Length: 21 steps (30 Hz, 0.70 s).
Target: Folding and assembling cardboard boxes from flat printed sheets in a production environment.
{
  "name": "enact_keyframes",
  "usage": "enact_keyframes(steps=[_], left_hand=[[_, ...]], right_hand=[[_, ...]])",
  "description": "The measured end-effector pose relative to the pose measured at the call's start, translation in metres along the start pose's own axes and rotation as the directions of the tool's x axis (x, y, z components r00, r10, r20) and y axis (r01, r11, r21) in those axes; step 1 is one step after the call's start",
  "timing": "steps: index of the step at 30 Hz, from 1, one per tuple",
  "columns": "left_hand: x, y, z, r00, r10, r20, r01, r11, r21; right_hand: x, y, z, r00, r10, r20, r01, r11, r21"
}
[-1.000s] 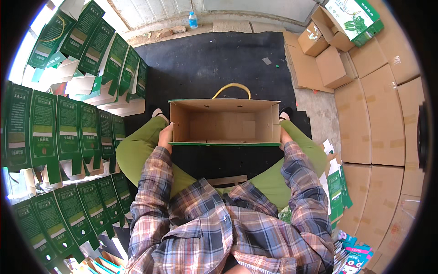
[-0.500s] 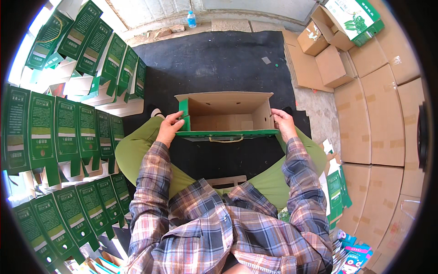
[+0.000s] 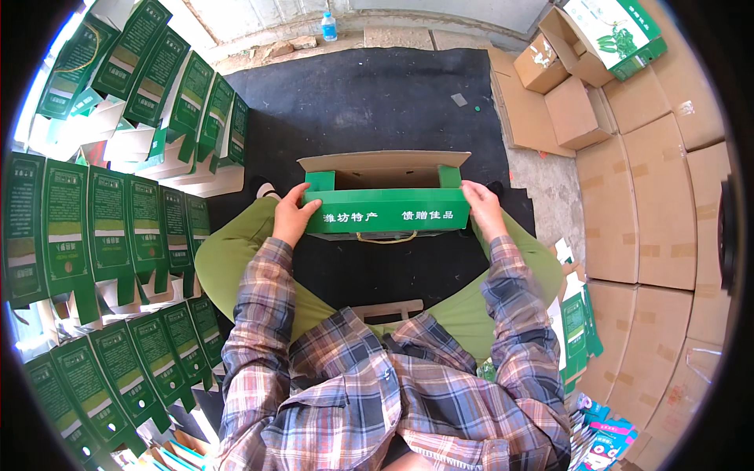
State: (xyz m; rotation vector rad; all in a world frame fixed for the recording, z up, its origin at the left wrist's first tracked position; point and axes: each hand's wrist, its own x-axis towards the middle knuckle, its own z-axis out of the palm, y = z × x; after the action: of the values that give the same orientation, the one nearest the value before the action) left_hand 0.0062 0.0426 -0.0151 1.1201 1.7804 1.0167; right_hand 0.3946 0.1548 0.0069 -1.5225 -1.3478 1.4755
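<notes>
Green-faced carton [image 3: 385,206] sits between my knees on the black mat [image 3: 369,102], a rectangular corrugated box, brown cardboard inside with a glossy green printed panel turned toward me. From the head camera I see my left hand [image 3: 294,213] wrapped around its left end, thumb on the green face, and my right hand [image 3: 483,208] gripping the right end the same way. Its top flap stands open at the far side, plain brown; I can't see anything inside it. A yellow cord handle [image 3: 386,239] hangs just under the near edge. On my left, rows of flattened green cartons [image 3: 94,228] lie overlapped like tiles, shiny and narrow. On my right, plain brown cardboard boxes [image 3: 652,204] are stacked, taped seams showing. At the far wall stands a small clear plastic bottle [image 3: 329,26] with a blue label.
</notes>
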Motion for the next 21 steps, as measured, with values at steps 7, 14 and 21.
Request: enact_keyframes(steps=[7, 14, 21], left_hand=[[-0.005, 0.003, 0.027, 0.874, 0.478, -0.089, -0.289, 0.657, 0.696], [-0.03, 0.031, 0.043, 0.874, 0.441, 0.203, -0.437, 0.534, 0.724], [-0.026, 0.033, 0.043, 0.902, 0.346, 0.258, -0.413, 0.513, 0.753]], right_hand=[[-0.04, -0.008, 0.035, 0.858, -0.392, 0.333, 0.474, 0.351, -0.808], [-0.036, -0.002, 0.043, 0.871, -0.379, 0.313, 0.427, 0.266, -0.864], [-0.033, -0.001, 0.042, 0.862, -0.4, 0.312, 0.439, 0.282, -0.853]])
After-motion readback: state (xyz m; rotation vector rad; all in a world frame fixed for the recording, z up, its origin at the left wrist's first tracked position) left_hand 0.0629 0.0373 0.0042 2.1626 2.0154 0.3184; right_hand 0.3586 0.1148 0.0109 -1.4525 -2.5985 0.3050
